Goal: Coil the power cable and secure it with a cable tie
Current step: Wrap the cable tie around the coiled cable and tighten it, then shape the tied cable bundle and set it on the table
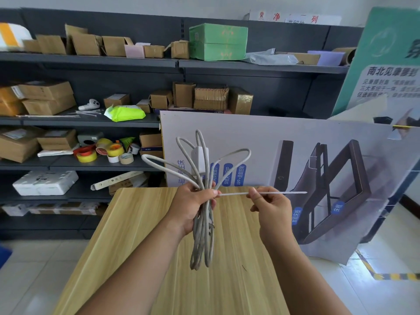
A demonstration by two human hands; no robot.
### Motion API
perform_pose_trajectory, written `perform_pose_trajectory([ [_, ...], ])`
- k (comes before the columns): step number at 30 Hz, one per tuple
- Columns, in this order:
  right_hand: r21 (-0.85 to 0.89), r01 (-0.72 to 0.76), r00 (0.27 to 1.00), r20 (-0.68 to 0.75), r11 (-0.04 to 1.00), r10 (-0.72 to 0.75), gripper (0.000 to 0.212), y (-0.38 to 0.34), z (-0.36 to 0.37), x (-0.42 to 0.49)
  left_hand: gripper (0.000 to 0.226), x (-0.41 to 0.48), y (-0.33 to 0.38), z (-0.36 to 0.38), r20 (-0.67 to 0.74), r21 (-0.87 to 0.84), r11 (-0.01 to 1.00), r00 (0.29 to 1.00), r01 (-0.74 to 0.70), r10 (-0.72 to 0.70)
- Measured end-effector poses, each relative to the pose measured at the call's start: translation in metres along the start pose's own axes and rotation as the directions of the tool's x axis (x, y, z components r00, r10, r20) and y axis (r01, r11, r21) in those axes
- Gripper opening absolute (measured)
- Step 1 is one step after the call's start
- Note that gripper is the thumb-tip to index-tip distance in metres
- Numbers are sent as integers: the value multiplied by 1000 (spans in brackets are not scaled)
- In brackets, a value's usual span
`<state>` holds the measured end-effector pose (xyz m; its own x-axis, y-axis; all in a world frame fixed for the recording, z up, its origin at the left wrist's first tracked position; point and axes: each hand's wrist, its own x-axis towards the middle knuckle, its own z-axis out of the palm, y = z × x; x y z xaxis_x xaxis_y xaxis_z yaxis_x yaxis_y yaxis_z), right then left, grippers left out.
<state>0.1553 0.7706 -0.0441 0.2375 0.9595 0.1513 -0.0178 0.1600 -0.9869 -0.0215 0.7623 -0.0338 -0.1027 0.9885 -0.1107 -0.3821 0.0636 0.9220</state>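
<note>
My left hand [192,204] grips a grey-white power cable [203,237] folded into a loose bundle, held upright above the wooden table [141,246]. Loops fan out above the fist and hang below it, and a white plug or adapter [198,159] sticks up among the upper loops. My right hand [271,206] pinches a thin white cable tie [279,193] that lies horizontal. Its left tip touches the bundle at my left thumb, and its other end points right.
A large printed board [295,144] leans behind the table. Dark shelves [91,120] on the left hold cardboard boxes, tape rolls [102,151], loose cable ties [86,113] and a green packet. A tiled floor with striped tape [391,275] lies to the right.
</note>
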Motion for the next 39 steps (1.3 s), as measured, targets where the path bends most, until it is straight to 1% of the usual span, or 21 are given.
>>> perform_pose_trajectory([
  [5,39,-56,998,-19,998,57,15,1,-2,4,7,6,-1,-3,-15,54,998,1000,-22,23],
  [10,54,-23,1000,15,998,22,13,-2,-5,7,13,11,-1,-2,33,72,997,999,-12,10],
  [12,54,-27,996,85,998,22,11,-1,-6,9,14,12,-1,0,35,-4,1000,999,19,-19],
  [13,68,-45,987,156,997,34,14,2,-6,11,14,14,-2,1,33,-79,996,998,49,-47],
  [15,98,-118,929,362,988,75,38,15,-7,12,16,16,-2,4,31,-273,953,992,127,-124],
  [17,35,-250,811,554,968,190,58,32,-5,8,23,19,-4,5,23,-456,875,985,161,-170],
  [18,3,-339,730,631,941,261,60,41,-2,2,28,20,-6,6,12,-515,845,987,145,-162],
  [19,0,-435,651,691,901,314,57,49,1,-4,32,22,-9,6,1,-545,830,990,117,-139],
  [20,31,-525,595,728,851,340,49,56,6,-10,35,23,-11,8,-6,-559,824,993,95,-118],
  [21,94,-598,573,744,796,343,42,59,11,-15,38,24,-14,8,-4,-564,821,994,86,-107],
  [22,173,-647,588,733,743,342,39,62,14,-17,39,25,-15,7,5,-566,820,995,88,-103],
  [23,247,-661,629,698,709,343,38,63,16,-16,40,27,-17,4,18,-566,819,995,93,-100],
  [24,292,-638,680,647,712,344,40,62,16,-13,40,28,-18,-1,39,-567,817,995,102,-97],
  [26,266,-543,768,540,797,344,41,56,9,-2,51,31,-23,-15,97,-569,812,992,126,-86],
  [28,195,-448,813,494,872,307,34,48,-2,10,66,28,-28,-27,160,-540,830,985,141,-63],
  [30,145,-376,834,484,915,266,30,42,-14,21,71,27,-35,-43,134,-535,841,991,78,-7],
  [33,99,-347,851,451,933,268,26,40,-30,35,57,27,-41,-77,38,-588,806,993,-71,115],
  [34,102,-369,847,447,924,288,25,42,-34,39,61,27,-42,-87,39,-610,790,993,-63,109],
  [36,102,-417,825,460,903,329,24,46,-40,45,79,27,-43,-102,93,-605,796,994,5,64],
  [37,93,-433,814,467,896,345,25,48,-42,48,87,27,-43,-106,120,-569,821,992,46,28],
  [39,44,-438,802,469,898,369,27,52,-44,53,85,32,-43,-115,98,-414,905,993,99,-64],
])
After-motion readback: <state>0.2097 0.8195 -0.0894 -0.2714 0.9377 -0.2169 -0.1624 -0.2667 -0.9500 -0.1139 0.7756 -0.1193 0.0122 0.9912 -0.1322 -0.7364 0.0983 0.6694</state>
